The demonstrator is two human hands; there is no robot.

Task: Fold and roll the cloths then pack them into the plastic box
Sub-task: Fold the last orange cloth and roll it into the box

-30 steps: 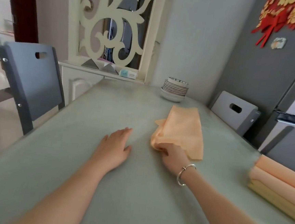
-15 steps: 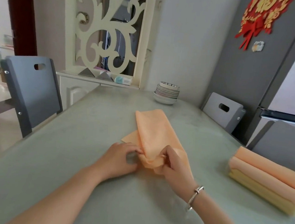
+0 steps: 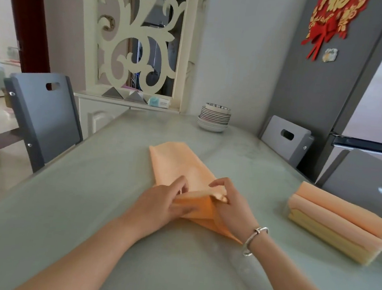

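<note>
An orange cloth (image 3: 176, 164) is laid lengthwise near the middle of the tabletop (image 3: 87, 205), folded into a long strip. Its near end is lifted and gripped by both hands. The left hand (image 3: 159, 205) is curled over the near left edge, fingers (image 3: 179, 209) pressed onto the raised fold. The right hand (image 3: 231, 206) pinches the near right corner between thumb and bent fingers (image 3: 219, 183); a bracelet (image 3: 254, 240) is worn on that wrist. The far end of the cloth lies flat, apart from the hands.

A stack of folded cloths (image 3: 335, 222), orange over yellow, is seen near the right tabletop edge, well apart from the hands. A pile of bowls (image 3: 214, 120) stands at the far edge. Bare tabletop surrounds the cloth on the left and near sides. Grey chairs (image 3: 42, 118) are set along both long edges.
</note>
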